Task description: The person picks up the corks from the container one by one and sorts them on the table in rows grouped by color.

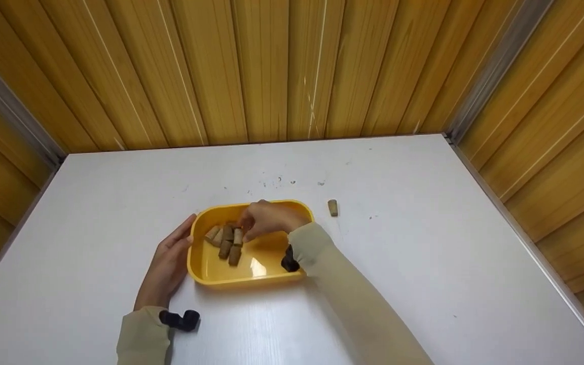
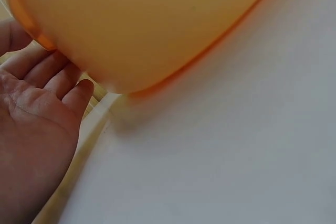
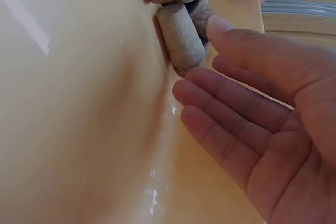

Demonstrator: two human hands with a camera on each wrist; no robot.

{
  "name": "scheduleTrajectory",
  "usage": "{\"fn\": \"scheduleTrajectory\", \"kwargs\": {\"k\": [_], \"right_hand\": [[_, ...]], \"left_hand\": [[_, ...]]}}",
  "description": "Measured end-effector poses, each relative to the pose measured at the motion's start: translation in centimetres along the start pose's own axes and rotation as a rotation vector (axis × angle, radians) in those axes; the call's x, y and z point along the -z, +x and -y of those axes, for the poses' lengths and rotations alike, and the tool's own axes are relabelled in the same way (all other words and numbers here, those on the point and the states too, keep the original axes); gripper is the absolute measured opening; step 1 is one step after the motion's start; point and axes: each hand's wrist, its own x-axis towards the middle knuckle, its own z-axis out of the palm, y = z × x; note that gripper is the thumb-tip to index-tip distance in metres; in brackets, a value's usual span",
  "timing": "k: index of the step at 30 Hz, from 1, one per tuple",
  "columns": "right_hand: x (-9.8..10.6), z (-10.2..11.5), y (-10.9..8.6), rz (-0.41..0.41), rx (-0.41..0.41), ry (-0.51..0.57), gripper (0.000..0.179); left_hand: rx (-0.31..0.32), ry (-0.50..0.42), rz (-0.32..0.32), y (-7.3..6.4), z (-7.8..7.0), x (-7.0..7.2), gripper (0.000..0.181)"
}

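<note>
My left hand (image 1: pixel 170 258) rests against the left end of a yellow plastic tray (image 1: pixel 251 282), its fingers fairly straight along the outer wall. In the left wrist view, the tray's edge hides some of the fingertips (image 2: pixel 80 94). My right hand (image 1: pixel 270 218) reaches over the far rim into the tray, beside a small heap of tapered corks (image 1: pixel 225 248). Seen from the right wrist, a pale cork (image 3: pixel 181 38) lies just off the fingertips, and the thumb tip is right at a darker cork (image 3: pixel 200 18). Thumb and fingers stand apart.
One more cork (image 1: pixel 333 208) stands alone on the white table (image 1: pixel 403 263), right of the tray. Yellow wood-look panels (image 1: pixel 261 71) wall the table at the back and sides. A black wrist camera (image 1: pixel 180 320) sits on the left sleeve.
</note>
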Motion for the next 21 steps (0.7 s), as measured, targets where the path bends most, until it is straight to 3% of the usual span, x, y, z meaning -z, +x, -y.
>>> {"fn": "scheduleTrajectory", "kwargs": {"k": [6,14,21], "right_hand": [[-0.8,0.1,0.1,0.011,-0.032,0.039,0.037],[-1.1,-0.2,0.4,-0.006,-0.007,0.073,0.039],[-1.4,0.1,0.6,-0.034,0.029,-0.069,0.030]], "left_hand": [[0.010,0.002,0.003,0.0,0.0,-0.1,0.056],[0.006,-0.020,0.004,0.0,-0.1,-0.2,0.055],[0.012,-0.014,-0.009,0.0,-0.1,-0.2,0.055]]}}
